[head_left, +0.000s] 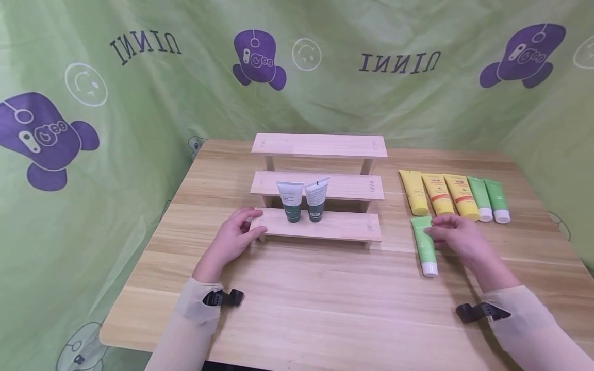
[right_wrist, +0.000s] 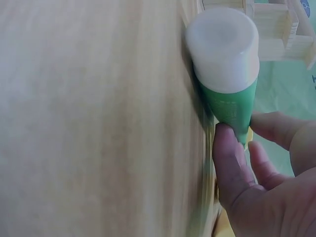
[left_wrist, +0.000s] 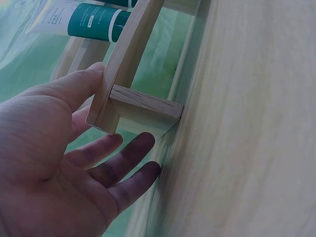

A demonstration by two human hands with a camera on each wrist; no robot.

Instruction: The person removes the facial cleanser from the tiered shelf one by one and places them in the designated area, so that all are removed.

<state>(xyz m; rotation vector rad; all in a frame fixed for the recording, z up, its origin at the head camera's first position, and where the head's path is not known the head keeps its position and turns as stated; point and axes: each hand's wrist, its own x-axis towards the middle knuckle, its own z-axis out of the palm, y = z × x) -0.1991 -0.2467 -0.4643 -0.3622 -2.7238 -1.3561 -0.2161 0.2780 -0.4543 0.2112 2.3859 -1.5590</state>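
A three-tier wooden stand (head_left: 320,225) stands on the table. My left hand (head_left: 234,234) holds the left end of its lowest step, thumb at the front edge and index finger toward the back; in the left wrist view the other fingers (left_wrist: 123,158) hang loosely beside the step. Two white-and-dark-green tubes, one on the left (head_left: 291,201) and one on the right (head_left: 316,199), stand upright on that step. My right hand (head_left: 459,237) pinches a light green tube (head_left: 424,247) near its flat end. Its white cap (right_wrist: 224,54) points toward me.
Right of the stand, a row of tubes lies on the wooden table (head_left: 297,309): three yellow ones (head_left: 438,193) and two green ones (head_left: 497,201). A green printed curtain (head_left: 339,103) hangs behind and at both sides.
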